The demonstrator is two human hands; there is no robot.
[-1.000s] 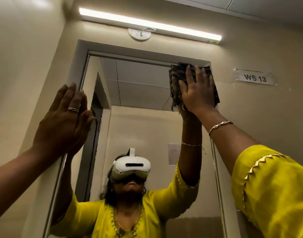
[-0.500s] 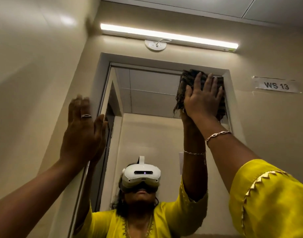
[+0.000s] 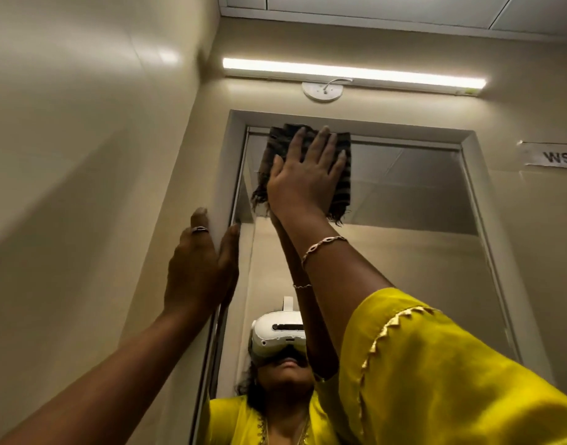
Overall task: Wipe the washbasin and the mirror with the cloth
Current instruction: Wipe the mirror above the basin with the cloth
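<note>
While the yellow sleeve (image 3: 452, 364) is filling the near right corner, the left hand (image 3: 200, 268) is resting flat, fingers straight, on the mirror's left frame (image 3: 232, 149). Right hand (image 3: 303, 181), fingers spread wide, is pressing the striped cloth (image 3: 344, 194) against the mirror (image 3: 404, 194), upper left corner. Tube light (image 3: 352, 73) is glowing above.

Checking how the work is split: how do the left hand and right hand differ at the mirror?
The right hand presses the cloth flat on the mirror near its top; the left hand rests bare on the frame. The right hand is higher than the left hand. The left hand wears a ring, the right wrist a bracelet. Both have straight fingers.
</note>
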